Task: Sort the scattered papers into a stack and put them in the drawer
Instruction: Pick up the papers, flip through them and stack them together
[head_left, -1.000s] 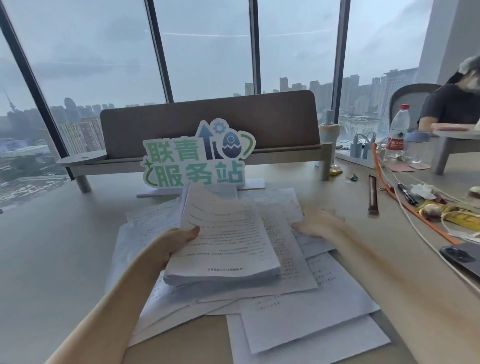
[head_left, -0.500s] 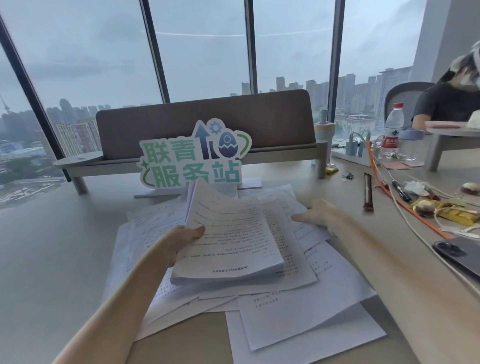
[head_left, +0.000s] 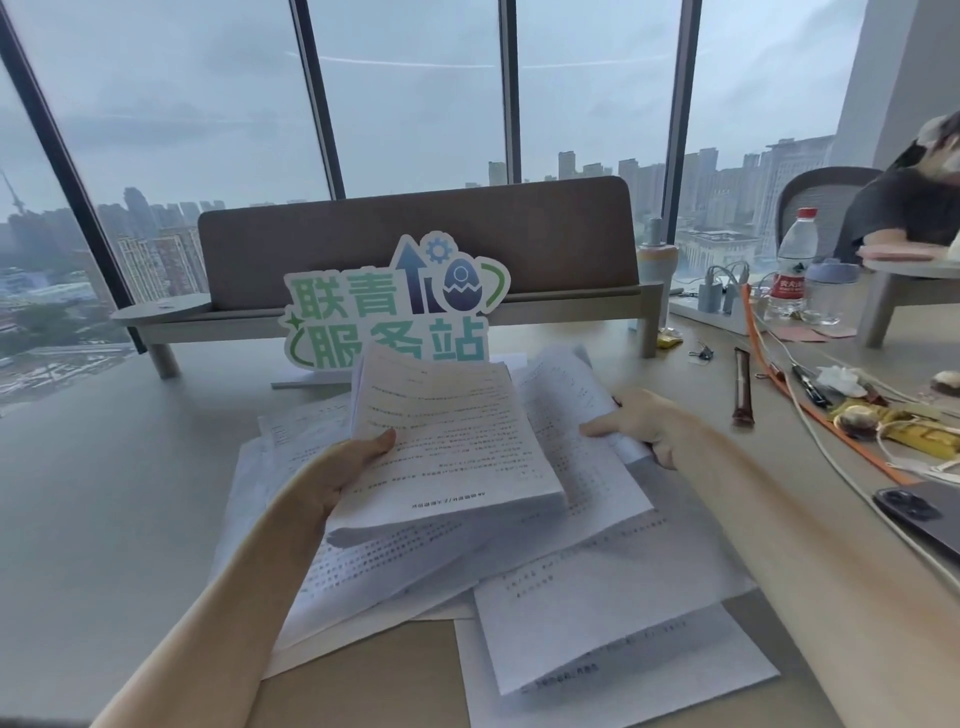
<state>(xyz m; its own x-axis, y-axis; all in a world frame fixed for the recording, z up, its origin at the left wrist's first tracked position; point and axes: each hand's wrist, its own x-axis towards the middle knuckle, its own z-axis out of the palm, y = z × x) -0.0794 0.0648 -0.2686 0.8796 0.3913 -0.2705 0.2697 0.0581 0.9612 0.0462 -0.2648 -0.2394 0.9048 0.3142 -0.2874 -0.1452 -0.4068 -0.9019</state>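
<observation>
My left hand (head_left: 348, 467) grips a thick stack of printed papers (head_left: 457, 447) by its left edge, thumb on top, and holds it raised over the desk. Just right of it, my right hand (head_left: 641, 423) pinches the right edge of a printed sheet (head_left: 576, 415) whose far end curls upward. More loose sheets (head_left: 613, 618) lie overlapping on the desk (head_left: 130, 493) beneath and in front of the stack. No drawer is in view.
A green and white cut-out sign (head_left: 395, 306) stands behind the papers, before a brown desk divider (head_left: 415, 244). At the right lie cables, an orange strap (head_left: 831, 431), a pen, a phone (head_left: 919, 514) and a water bottle (head_left: 792, 265). A person sits at the far right.
My right hand has gone from resting on the sheets to pinching one and lifting its edge. My left hand has raised the stack a little higher.
</observation>
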